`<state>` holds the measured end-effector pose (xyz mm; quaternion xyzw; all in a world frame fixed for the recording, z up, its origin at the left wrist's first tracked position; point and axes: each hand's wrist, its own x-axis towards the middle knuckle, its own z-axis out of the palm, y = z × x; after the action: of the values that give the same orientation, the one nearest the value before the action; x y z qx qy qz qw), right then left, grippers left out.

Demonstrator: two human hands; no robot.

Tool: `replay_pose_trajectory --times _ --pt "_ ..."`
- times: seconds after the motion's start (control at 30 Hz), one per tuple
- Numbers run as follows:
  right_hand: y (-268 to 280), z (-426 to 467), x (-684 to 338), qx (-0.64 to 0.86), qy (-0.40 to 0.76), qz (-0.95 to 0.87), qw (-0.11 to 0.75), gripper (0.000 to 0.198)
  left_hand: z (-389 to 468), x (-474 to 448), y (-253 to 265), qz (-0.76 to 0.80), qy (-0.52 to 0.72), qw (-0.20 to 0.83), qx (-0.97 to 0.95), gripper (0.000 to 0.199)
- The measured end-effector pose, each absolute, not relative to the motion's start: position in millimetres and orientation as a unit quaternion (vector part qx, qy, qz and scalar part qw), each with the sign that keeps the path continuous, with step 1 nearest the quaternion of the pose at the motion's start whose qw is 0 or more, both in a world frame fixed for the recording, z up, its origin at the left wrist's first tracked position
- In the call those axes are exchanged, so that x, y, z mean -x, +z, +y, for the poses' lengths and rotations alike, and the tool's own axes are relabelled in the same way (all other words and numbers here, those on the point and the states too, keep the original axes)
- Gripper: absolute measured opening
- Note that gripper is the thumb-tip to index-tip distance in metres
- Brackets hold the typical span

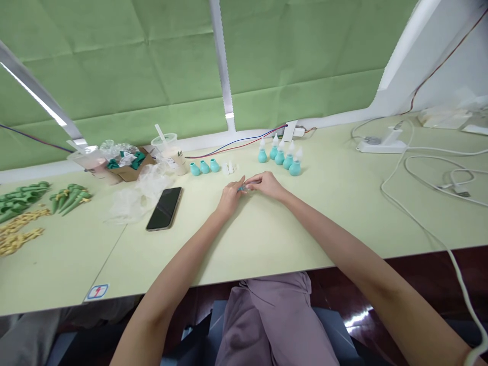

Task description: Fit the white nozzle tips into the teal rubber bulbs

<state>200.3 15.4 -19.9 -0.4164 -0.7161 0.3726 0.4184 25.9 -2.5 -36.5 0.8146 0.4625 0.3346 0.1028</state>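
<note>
My left hand (229, 197) rests low over the table, its fingers closed round a small turquoise rubber bulb (241, 188) that is mostly hidden. Against the bulb's mouth, my right hand (269, 184) pinches a small translucent whitish tip (249, 187). Both hands are close together, fingertips nearly touching. Beyond them lie a few loose white tips (229, 167). To their left sit three turquoise bulbs (205, 166) with open mouths. Several turquoise bulbs with white pointed tips (279, 157) stand upright at the back right.
A black phone (164, 209) lies left of my hands, near a crumpled plastic bag (141, 195). Drink cups (170, 155) and a cardboard box (133, 170) stand behind. Green pieces (72, 198) and yellow pieces (19, 231) lie far left. A power strip (383, 146) and white cables (419, 229) occupy the right.
</note>
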Motion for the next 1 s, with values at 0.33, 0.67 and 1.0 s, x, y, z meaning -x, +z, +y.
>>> replay_pose_trajectory --times 0.33,0.67,1.0 --pt "-15.5 8.4 -191.4 0.42 0.387 -0.692 0.442 0.023 -2.9 -27.0 -27.3 0.474 0.348 0.16 -0.793 0.061" --pt "-17.2 13.7 -188.9 0.346 0.519 -0.625 0.469 0.067 -3.2 -22.1 -6.5 0.365 0.546 0.34 -0.673 0.068" --pt "-13.3 -3.0 -169.8 0.314 0.563 -0.592 0.485 0.048 -10.5 -26.9 -7.7 0.365 0.54 0.302 -0.696 0.055"
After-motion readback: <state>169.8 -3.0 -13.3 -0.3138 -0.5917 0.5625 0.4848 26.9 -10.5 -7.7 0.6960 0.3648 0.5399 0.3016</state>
